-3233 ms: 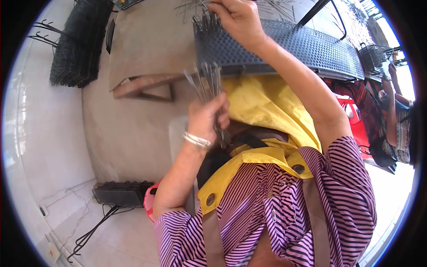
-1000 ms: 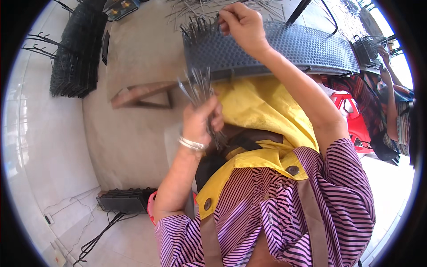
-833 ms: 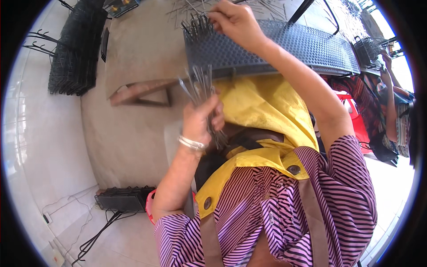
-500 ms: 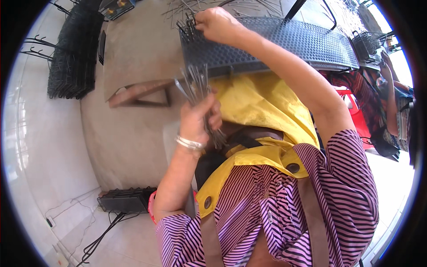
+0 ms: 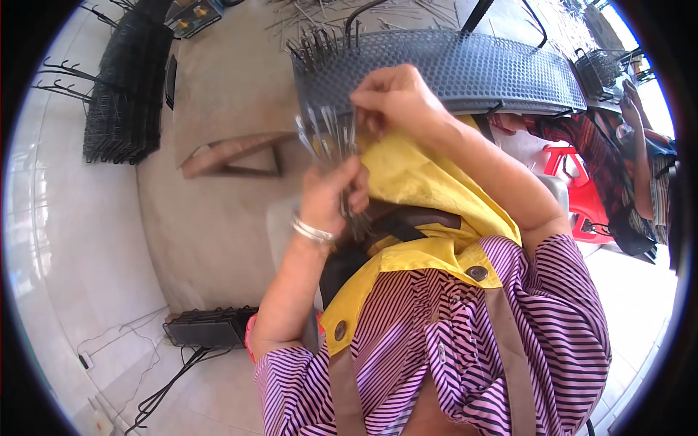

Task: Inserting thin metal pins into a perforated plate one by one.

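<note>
My left hand point(image 5: 331, 192), with pale bangles at its wrist, is closed round a bundle of thin silver-grey strips point(image 5: 318, 131). Their upper ends fan out above my fist, and the lower ends stick out below it. Just right of the fanned tips is my right hand point(image 5: 400, 102), slightly blurred, thumb and fingers drawn together in a pinch. Whether a single strip is between those fingertips is not clear. Beyond both hands lies a long dark perforated panel point(image 5: 451, 69), with several dark upright, hooked pieces point(image 5: 320, 47) at its left end.
Loose strips point(image 5: 414, 13) lie scattered behind the panel. A rusty angled metal frame point(image 5: 240, 152) is at left. Stacked black wire racks point(image 5: 123, 94) stand by the wall, more black racks point(image 5: 207, 327) lower left. A person's arm point(image 5: 640, 167) and a red stool point(image 5: 582, 192) are at right.
My right hand has come back from the hooked pieces at the panel's left end toward me, beside the strip tips. My left hand keeps its bundle in nearly the same place.
</note>
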{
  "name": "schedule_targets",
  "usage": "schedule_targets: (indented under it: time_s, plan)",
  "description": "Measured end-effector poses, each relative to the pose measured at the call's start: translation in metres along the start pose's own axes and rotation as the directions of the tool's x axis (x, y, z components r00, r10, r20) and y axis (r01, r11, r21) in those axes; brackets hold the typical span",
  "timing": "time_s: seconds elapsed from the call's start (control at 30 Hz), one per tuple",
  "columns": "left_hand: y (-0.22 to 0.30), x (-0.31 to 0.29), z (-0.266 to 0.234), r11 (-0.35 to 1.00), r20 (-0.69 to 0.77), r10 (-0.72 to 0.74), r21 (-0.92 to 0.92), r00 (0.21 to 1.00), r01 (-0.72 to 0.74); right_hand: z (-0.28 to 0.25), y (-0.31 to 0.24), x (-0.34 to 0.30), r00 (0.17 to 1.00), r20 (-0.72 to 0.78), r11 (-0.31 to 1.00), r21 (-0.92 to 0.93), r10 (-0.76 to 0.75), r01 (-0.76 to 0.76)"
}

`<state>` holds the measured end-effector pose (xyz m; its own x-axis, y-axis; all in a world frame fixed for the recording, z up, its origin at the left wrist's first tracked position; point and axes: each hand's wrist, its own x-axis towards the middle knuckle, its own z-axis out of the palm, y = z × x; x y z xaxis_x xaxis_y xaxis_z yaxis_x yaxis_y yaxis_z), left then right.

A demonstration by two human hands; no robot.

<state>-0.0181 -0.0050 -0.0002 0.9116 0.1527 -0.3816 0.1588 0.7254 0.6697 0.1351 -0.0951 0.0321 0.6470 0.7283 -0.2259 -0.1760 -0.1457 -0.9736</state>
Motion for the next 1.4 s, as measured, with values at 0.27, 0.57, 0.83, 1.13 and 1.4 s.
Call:
schedule_targets:
  time_s: [0.27,0.57,0.83,1.13,1.4]
  plan:
    - [0.002,0.001,0.002,0.999,-0.067,0.035,-0.011,0.997,-0.036,0.001,-0.003,-0.007,0.986,-0.139,0.981,0.182,0.091,-0.065]
    - [0.003,0.002,0.001,0.996,-0.085,0.035,-0.074,0.996,-0.041,0.002,0.001,-0.005,0.946,-0.323,0.952,0.283,-0.02,0.116]
    - [0.001,0.004,-0.003,0.992,-0.13,0.034,-0.113,0.991,-0.048,-0.039,-0.01,0.038,0.789,-0.531,0.91,0.075,-0.31,0.408]
    - [0.001,0.004,-0.003,0.989,-0.154,0.009,-0.147,0.988,-0.032,-0.024,-0.006,0.082,0.585,-0.399,0.707,-0.342,-0.706,0.619]
    - [0.002,0.002,0.0,0.991,-0.137,-0.001,-0.134,0.991,-0.017,-0.02,0.001,0.105,0.641,0.163,0.264,-0.814,-0.75,0.517]
